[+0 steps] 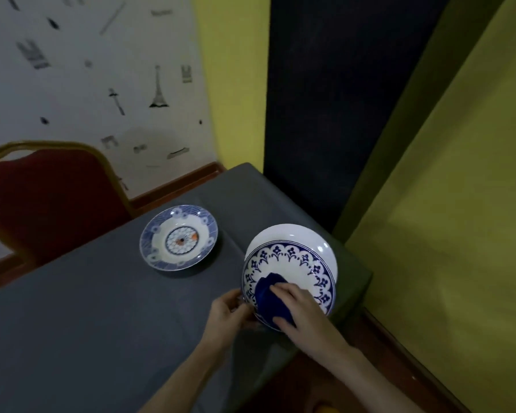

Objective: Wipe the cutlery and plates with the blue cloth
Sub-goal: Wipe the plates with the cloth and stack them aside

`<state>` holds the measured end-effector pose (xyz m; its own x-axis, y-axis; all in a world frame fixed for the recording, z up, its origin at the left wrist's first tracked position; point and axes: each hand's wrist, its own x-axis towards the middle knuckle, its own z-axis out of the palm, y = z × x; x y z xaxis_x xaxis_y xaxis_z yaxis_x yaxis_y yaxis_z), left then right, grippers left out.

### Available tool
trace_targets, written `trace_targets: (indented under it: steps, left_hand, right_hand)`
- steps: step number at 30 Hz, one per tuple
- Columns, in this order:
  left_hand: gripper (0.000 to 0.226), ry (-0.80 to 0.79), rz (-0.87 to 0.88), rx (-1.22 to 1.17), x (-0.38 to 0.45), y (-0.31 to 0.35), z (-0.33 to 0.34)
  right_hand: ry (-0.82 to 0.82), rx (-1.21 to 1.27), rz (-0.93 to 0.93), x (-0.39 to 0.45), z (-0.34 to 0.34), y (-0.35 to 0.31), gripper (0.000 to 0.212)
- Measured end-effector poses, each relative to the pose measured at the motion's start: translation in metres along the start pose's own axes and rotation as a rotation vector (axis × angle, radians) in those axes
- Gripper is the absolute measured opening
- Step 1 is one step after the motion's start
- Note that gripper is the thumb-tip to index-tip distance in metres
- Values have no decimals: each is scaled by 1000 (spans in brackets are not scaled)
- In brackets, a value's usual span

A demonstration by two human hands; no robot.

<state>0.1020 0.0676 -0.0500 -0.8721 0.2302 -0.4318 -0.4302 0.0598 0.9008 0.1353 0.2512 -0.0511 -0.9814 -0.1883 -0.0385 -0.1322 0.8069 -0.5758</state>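
Grey cloth-covered table (72, 323) filling the lower left, corner pushed toward a yellow and dark-panelled wall; red padded chair with gilt frame (48, 198) drawn up at the far side. No cutlery anywhere in view.

Large round white ceramic plate with a dark blue floral border (298, 263), raised off the table near its right edge and tilted up toward the camera, probably so the face can be seen and reached while being rubbed. Behind it, a plain white rim (298, 231) showing, either a second plate held together with it or this plate's own back edge; cannot tell which.

Smaller white shallow dish with pale blue patterned rim and orange-flecked centre (178, 237), lying flat on the table, well apart to the left, not being touched; whether already wiped cannot be told.

Right hand (295, 305) laid over the bunched dark blue cloth (270, 296), fingers curled round it and pressing it against the lower left of the plate's face: hold suited to scrubbing with pressure.

Left hand (230, 311) at the plate's lower left edge, fingers curled and pinching the rim, apparently to brace the plate against the push of the cloth.

Step in hand, by judgement: wiping of the large plate, under way.
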Motion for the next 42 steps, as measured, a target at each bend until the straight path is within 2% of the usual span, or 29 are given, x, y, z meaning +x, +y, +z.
trace_targets:
  steps: [4,7,16,21,24,26,28,29,32,34,36,38,42]
  left_hand:
    - [27,0,-18,7,17,-10,24]
    - [33,4,-30,26,31,-12,31]
    - [27,74,-103,-55,50,-16,23]
    - [27,78,-44,121,67,-13,27]
    - [34,167,-22,263,75,-11,31]
    - [31,204,-42,245,76,-9,27]
    - [8,321,-52,186,76,-8,15]
    - [3,438,-56,159,77,-7,5]
    - [10,879,-118,-42,87,-18,-40]
    - [22,975,-169,-341,96,-22,-71]
    - [30,842,-181,-568,106,-23,-96]
    - [31,680,-144,-570,116,-20,-114]
    - [33,658,-100,-471,123,-18,-131]
  right_hand:
    - [134,89,167,-14,-6,21,54]
    - [226,88,217,-21,-10,32,55]
    - [182,75,175,-7,-5,34,57]
    - [193,67,169,-1,-12,36,56]
    - [196,62,158,5,-11,36,55]
    - [189,79,154,11,-8,32,54]
    - [181,98,151,14,-7,29,54]
    - [174,103,144,16,-6,27,54]
    - [168,97,118,19,-3,22,54]
    - [169,102,101,20,-1,18,54]
    - [158,116,84,21,3,14,54]
    - [136,115,67,21,8,10,53]
    - [92,80,15,23,16,3,54]
